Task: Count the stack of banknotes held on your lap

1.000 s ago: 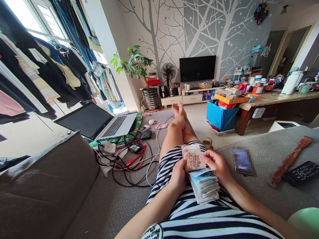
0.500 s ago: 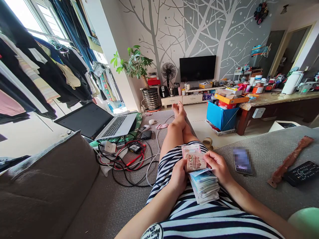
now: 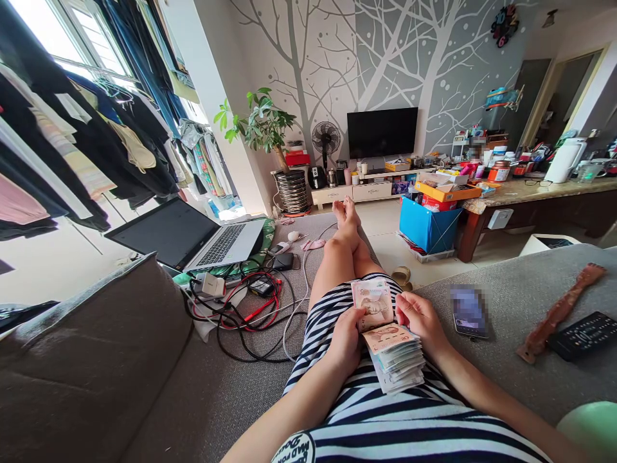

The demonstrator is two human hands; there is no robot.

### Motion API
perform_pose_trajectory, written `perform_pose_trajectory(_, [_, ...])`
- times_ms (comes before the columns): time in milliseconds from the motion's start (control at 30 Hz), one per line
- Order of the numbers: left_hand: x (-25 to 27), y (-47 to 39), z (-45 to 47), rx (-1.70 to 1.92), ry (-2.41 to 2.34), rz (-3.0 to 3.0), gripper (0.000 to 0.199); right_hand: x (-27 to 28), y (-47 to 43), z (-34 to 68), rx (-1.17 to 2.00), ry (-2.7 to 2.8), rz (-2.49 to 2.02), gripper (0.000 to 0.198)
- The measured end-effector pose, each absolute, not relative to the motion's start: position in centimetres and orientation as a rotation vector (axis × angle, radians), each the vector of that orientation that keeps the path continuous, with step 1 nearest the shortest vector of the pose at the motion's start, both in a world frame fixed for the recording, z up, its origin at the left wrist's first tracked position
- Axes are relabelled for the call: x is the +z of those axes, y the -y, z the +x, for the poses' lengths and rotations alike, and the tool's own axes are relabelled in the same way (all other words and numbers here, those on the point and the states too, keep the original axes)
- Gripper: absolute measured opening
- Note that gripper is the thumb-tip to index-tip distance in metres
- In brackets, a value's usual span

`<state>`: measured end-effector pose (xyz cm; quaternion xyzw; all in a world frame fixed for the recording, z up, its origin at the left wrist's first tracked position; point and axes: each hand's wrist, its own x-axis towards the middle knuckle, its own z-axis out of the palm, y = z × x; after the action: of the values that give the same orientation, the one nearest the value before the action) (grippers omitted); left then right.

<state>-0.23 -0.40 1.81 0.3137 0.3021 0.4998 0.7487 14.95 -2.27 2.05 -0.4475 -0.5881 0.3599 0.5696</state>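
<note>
My left hand [image 3: 348, 331] grips a few banknotes [image 3: 375, 299], thumb on top, above my lap. The uppermost note is pale with a portrait and stands raised, its face towards me. Below it a thick, fanned pile of banknotes [image 3: 396, 361] hangs over the striped clothing [image 3: 337, 411], with an orange-brown note on top. Whether the left hand also pinches that pile's upper edge, I cannot tell. Just right of the raised note is my right hand [image 3: 424, 321], its fingers curled and thumb and forefinger close together. No note shows between those fingertips.
A laptop [image 3: 193, 238] sits open on the sofa at left, beside tangled cables [image 3: 250, 308] and a charger [image 3: 212, 284]. On the right lie a phone [image 3: 468, 312], a brown strip-like item [image 3: 562, 315] and a black remote [image 3: 585, 334]. Beyond stands a blue box [image 3: 429, 222] by a cluttered table [image 3: 530, 193].
A 20 note held between both hands has gone from there, and an orange-brown note now tops the lower pile. Another portrait note shows in the left hand. The right fingers have come off the note.
</note>
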Motion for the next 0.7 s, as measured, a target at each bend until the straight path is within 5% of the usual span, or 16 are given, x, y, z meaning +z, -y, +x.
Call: perform_pose_trajectory(700, [0.9,-0.2,-0.3,1.061,-0.648,0.631,0.029,1.3,1.6,15.1,0.807,1.377,-1.105,0.038])
